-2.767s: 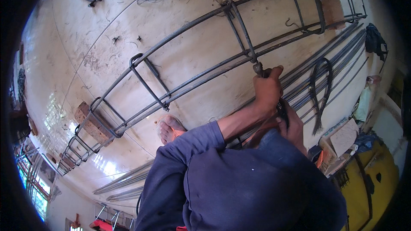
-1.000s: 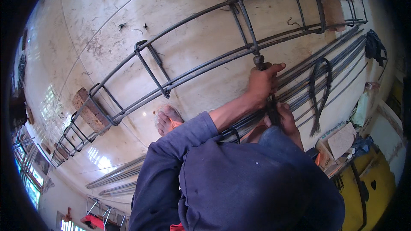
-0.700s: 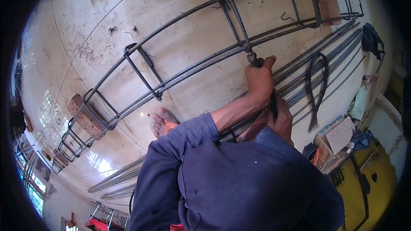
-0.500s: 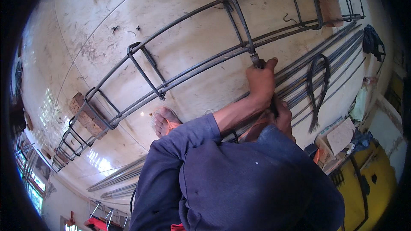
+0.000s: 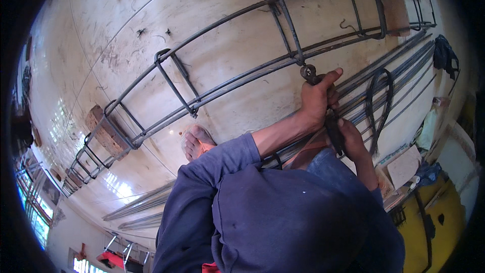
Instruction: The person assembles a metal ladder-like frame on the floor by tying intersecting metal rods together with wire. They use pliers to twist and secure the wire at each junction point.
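At far left, a brick [image 5: 103,132] sits under the steel cage [image 5: 290,28], which runs above the floor toward the far right. The person's foot [image 5: 198,139] stands near the cage's near side. Right of it, the left hand [image 5: 316,102] has its fingers clamped on the pincers [image 5: 315,78]; the head projects just beyond them, at a cage corner, contact undetermined. Just right and nearer, the right hand [image 5: 353,139] lies beside the handle end; whether its fingers grip cannot be told. Further right, a loop of wire [image 5: 375,141] lies across steel rods [image 5: 404,68].
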Demonstrator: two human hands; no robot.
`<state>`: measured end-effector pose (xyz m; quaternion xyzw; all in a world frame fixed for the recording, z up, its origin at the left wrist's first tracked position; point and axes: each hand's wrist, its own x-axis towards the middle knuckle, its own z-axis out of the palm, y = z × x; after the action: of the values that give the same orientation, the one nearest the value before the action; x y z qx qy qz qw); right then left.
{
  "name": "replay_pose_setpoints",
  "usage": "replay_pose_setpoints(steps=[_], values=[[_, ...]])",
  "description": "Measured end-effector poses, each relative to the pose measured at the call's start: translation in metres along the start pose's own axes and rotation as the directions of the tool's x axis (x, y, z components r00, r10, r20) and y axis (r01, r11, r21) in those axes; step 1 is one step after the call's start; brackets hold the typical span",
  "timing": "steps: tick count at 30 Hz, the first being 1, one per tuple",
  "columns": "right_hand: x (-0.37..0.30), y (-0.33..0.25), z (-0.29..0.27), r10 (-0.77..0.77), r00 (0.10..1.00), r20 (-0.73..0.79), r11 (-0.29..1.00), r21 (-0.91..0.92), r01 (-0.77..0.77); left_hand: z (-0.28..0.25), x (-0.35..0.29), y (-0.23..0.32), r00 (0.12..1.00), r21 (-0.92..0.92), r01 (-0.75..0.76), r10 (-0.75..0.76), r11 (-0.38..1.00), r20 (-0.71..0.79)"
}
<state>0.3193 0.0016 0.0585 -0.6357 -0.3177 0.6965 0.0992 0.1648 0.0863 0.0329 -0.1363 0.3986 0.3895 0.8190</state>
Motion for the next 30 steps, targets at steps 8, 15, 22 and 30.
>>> replay_pose_setpoints(steps=[8,15,22,30], values=[[-0.017,-0.026,0.054,-0.588,0.753,-0.295,0.449,-0.893,0.000,0.016,0.004,-0.004,0.970,0.031,-0.079,0.084,0.996,-0.229],[0.004,0.004,0.029,-0.728,0.679,-0.097,0.429,-0.836,0.341,0.002,0.002,-0.005,0.978,0.234,-0.038,0.084,0.972,-0.190],[0.002,-0.001,0.013,0.028,0.783,0.621,0.347,0.729,-0.591,-0.018,-0.003,0.003,0.994,-0.029,0.100,-0.098,0.995,0.052],[-0.013,-0.018,0.044,-0.380,0.913,-0.147,0.834,-0.480,0.271,-0.006,-0.002,-0.001,0.986,0.141,0.001,0.022,0.990,-0.165]])
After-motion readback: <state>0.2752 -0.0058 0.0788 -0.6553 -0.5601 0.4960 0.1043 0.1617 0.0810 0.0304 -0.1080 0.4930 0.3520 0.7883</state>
